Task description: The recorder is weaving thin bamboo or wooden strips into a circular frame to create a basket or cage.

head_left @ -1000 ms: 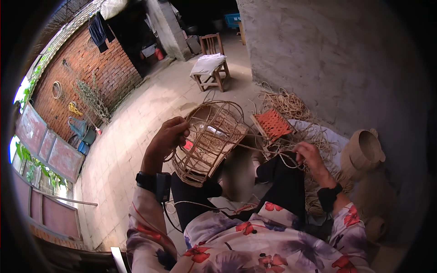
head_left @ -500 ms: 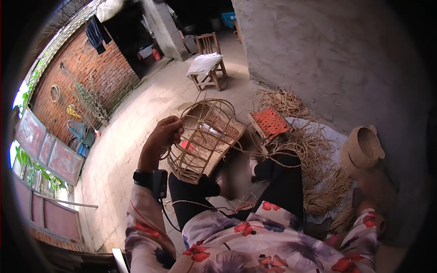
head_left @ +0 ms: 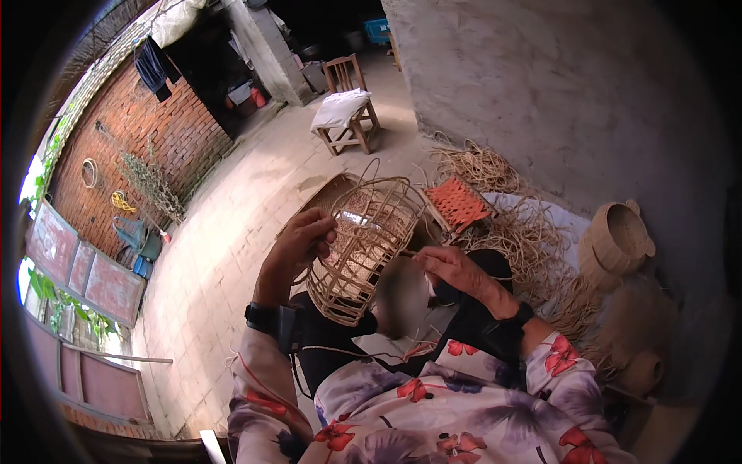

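Observation:
An open-weave basket frame of tan cord is held tilted above my knees. Its crossing strands leave wide gaps, and a few loose ends stick up from the top. My left hand is closed on the basket's left side, fingers pinched together at the strands. On the other side, my right hand pinches a cord strand close to the basket's right edge. Behind the basket a flat woven tray shows in part, mostly hidden by the weave.
A small stool with an orange woven seat stands just beyond my right hand. Heaps of loose cord lie on a white sheet to the right. Near the wall sits a round woven basket. A wooden chair stands farther off.
My right hand has come in from the far right and now pinches a strand at the basket. The basket and my left hand have shifted right, and the basket has turned.

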Demonstrator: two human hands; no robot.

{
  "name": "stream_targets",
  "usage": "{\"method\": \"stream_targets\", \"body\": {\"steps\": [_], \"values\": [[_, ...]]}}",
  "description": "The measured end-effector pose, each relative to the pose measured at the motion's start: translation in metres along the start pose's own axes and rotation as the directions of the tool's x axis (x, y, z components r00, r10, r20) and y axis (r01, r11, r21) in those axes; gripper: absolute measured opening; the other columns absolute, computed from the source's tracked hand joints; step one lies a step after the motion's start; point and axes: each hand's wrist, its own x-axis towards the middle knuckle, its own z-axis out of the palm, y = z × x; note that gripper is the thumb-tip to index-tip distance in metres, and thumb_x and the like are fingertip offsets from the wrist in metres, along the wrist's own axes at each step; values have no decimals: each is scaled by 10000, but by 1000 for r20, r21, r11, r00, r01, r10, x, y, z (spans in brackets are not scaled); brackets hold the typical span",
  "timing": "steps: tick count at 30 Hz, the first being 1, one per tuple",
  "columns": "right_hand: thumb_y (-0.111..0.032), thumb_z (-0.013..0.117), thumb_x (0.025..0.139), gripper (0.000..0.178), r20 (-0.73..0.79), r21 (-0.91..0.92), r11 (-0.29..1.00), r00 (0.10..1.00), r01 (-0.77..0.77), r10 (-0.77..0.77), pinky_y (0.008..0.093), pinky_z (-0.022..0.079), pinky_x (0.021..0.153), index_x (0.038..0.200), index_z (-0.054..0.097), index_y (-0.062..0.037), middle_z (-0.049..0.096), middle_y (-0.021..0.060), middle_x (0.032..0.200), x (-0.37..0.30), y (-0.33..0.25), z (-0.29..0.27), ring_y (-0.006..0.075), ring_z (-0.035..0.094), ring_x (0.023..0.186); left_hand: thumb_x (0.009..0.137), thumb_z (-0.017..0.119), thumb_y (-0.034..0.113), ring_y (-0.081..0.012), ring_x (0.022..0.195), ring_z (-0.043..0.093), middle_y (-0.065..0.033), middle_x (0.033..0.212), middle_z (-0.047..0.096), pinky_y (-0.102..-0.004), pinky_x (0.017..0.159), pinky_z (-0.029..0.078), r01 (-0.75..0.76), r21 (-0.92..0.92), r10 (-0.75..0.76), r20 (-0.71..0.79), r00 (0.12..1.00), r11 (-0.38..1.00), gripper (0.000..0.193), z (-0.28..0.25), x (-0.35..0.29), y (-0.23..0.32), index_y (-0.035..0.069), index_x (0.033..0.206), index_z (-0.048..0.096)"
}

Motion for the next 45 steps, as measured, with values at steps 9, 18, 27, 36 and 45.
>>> {"method": "stream_targets", "body": {"steps": [9, 18, 27, 36, 45], "values": [[-293, 578, 891, 327, -737, -486, 327, 581, -811, 345, 406, 467, 835, 954, 660, 17, 679, 135, 943, -187, 70, -213, 288, 634, 908, 995, 549, 250, -43, 549, 558, 20, 738, 586, -175, 492, 446, -18, 59, 18, 8, 1000, 998, 158, -10, -5, -18, 103, 938, 564], [-323, 718, 820, 452, -299, -807, 579, 925, -115, -234, 434, 463, 877, 1117, 617, 4, 615, 179, 1055, -82, 18, -67, 361, 589, 1004, 985, 556, 213, -51, 548, 552, 12, 735, 591, -180, 492, 442, 39, 146, -47, 49, 998, 989, 151, 11, 2, -18, 82, 912, 573], [-230, 628, 903, 325, 203, -424, 905, 978, 43, 49, 435, 491, 613, 1191, 571, -91, 626, 208, 780, -66, 7, 55, 381, 633, 680, 984, 565, 210, -48, 574, 532, 13, 703, 575, -196, 511, 428, 9, 323, -107, 289, 951, 946, 185, 26, 21, -43, 53, 892, 598], [-236, 534, 953, 202, 350, -443, 893, 932, 78, 92, 447, 478, 629, 948, 610, -49, 607, 206, 724, -96, -18, 57, 400, 611, 693, 966, 567, 189, -56, 602, 527, 14, 696, 591, -235, 540, 427, -162, 504, -131, 497, 858, 848, 209, 57, 19, -74, 27, 842, 612], [-273, 582, 951, 263, 404, -130, 986, 903, -100, 145, 276, 433, 567, 859, 617, -30, 570, -3, 660, -28, -72, 9, 85, 537, 618, 914, 617, 130, -77, 600, 544, -10, 717, 593, -227, 519, 428, 111, 184, -175, 383, 907, 977, 85, 68, 10, -83, 58, 940, 581]]}}
